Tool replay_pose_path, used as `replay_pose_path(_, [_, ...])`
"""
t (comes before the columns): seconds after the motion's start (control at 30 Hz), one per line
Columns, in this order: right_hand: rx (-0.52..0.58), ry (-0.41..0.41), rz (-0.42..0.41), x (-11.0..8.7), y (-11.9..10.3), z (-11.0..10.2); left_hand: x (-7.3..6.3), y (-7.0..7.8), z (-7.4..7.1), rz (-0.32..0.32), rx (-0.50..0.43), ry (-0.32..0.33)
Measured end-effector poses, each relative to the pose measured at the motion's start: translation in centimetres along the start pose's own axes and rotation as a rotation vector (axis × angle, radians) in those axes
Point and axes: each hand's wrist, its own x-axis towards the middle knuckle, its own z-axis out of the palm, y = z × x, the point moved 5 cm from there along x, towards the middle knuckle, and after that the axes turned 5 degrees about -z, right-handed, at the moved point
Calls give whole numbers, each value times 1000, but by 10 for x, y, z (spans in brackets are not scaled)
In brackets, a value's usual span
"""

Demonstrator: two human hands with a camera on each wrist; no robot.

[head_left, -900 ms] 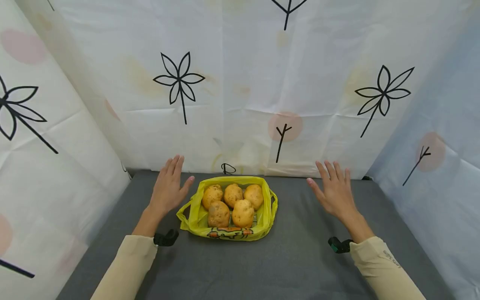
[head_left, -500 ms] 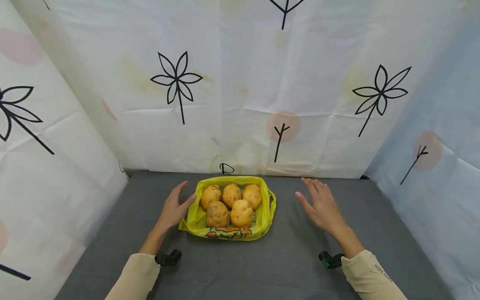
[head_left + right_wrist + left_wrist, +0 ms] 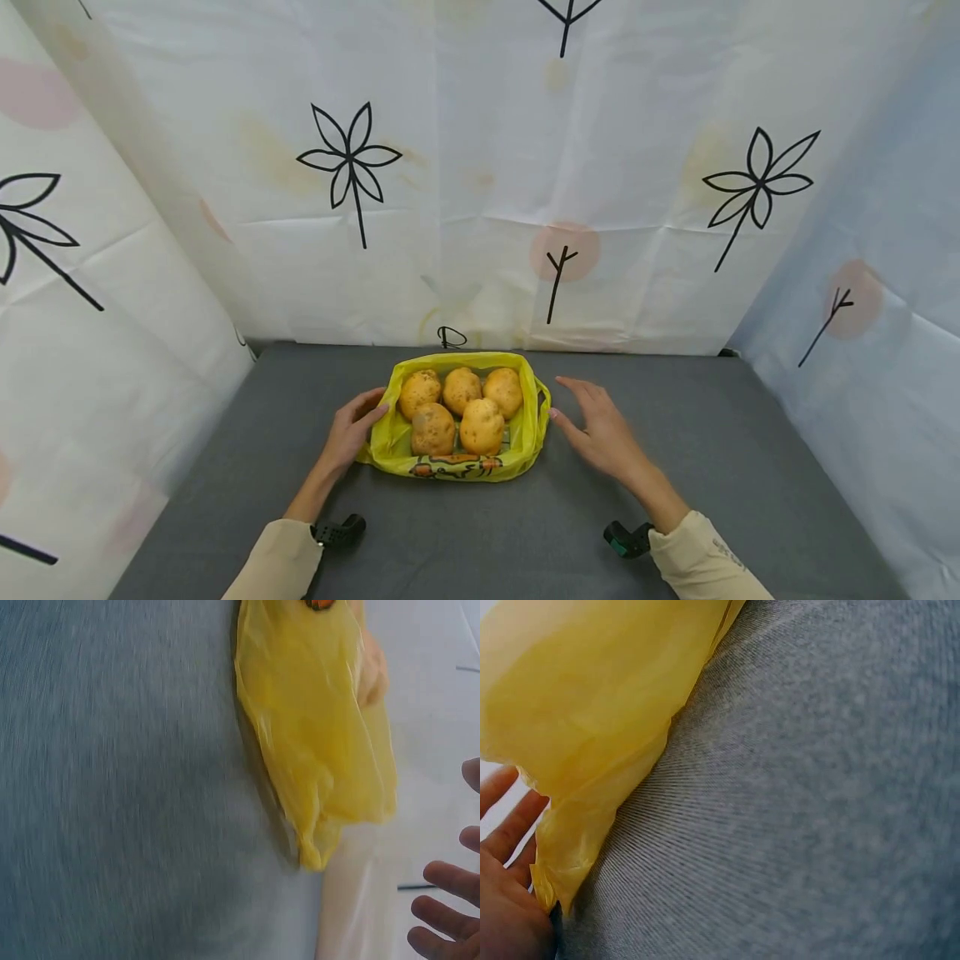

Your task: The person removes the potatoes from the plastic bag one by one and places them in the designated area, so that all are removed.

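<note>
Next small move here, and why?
Probably bring the right hand in to the right side of the bag: its fingers are apart from it, while the left hand is at the left edge. Two-sided support would likely steady the potatoes.

Beneath the right grip [image 3: 602,429] a grey counter [image 3: 480,542] is seen; beyond the grip, white cloth [image 3: 480,192] is patterned with black flowers [image 3: 760,184].

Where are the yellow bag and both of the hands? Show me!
Yellow bag [image 3: 454,469]: head view, on its printed front wall.
Left hand [image 3: 349,432]: head view, back of the hand.
Right hand [image 3: 606,432]: head view, back of the hand.
</note>
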Motion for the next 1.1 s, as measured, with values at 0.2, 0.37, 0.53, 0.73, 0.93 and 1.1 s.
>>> replay_pose_path(0.2, [100, 27, -18, 4, -15, 13, 1, -4, 0, -18, -60, -22])
replay_pose_path(0.37, [172, 43, -54, 8, -26, 25, 2, -5, 0, -52, -67, -18])
replay_pose_path(0.53, [229, 27, -58, 14, -35, 40, 1, -6, 0, -73, -63, -14])
replay_pose_path(0.73, [229, 0, -70, 19, -47, 57, 0, -6, -1, -67, -55, -7])
replay_pose_path(0.93, [140, -9, -104, 24, -52, 72, -1, -6, -1, -65, -40, -3])
replay_pose_path(1.1, [71, -21, -120, 25, -54, 81, 0, -7, -2, -68, -42, -4])
